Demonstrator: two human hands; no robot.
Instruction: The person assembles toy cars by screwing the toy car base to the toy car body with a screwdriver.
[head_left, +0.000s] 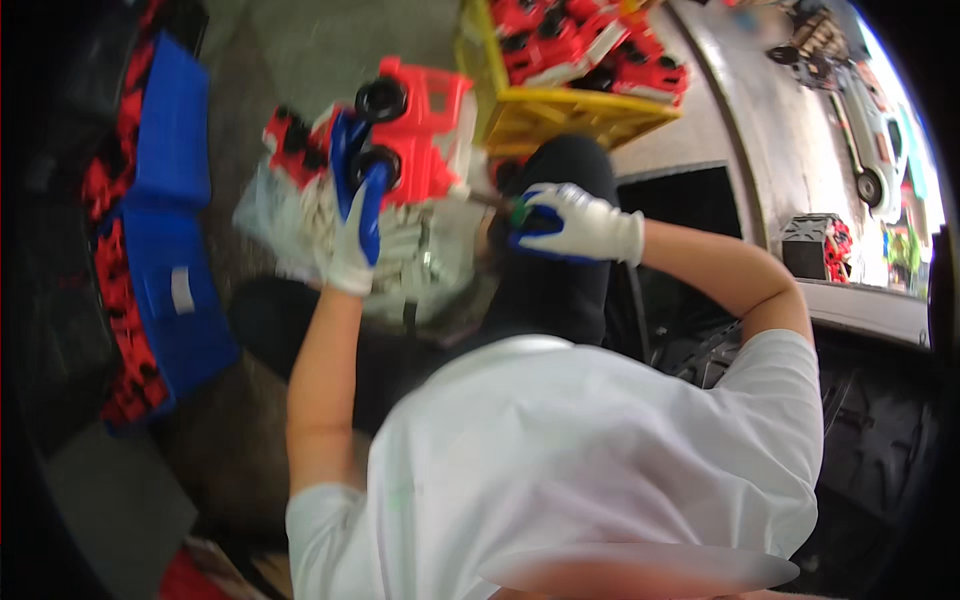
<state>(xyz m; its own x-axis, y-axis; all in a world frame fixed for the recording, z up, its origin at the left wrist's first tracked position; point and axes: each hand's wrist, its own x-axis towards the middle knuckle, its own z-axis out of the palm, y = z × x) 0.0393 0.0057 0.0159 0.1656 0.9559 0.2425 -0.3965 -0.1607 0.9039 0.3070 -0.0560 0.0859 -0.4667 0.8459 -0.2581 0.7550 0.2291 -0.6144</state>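
Observation:
My left hand (354,225), in a white glove with blue-coated fingers, is closed around a red toy truck (428,105) with black wheels, held up on its side. Its fingers reach along the wheel side. My right hand (572,222), gloved the same way, grips a screwdriver (490,201); a bit of green handle shows by the fingers. The thin shaft points left, its end close to the truck's edge; blur hides whether they touch. Below the truck sits a clear plastic bag (440,270) of whitish parts. Another red toy piece (290,140) lies behind the left hand.
A yellow crate (560,112) heaped with red toy trucks (640,78) stands beyond my knee. Blue bins (172,130) with red and black toys line the left. At far right are a dark crate (803,250) of red items and a parked vehicle (868,140).

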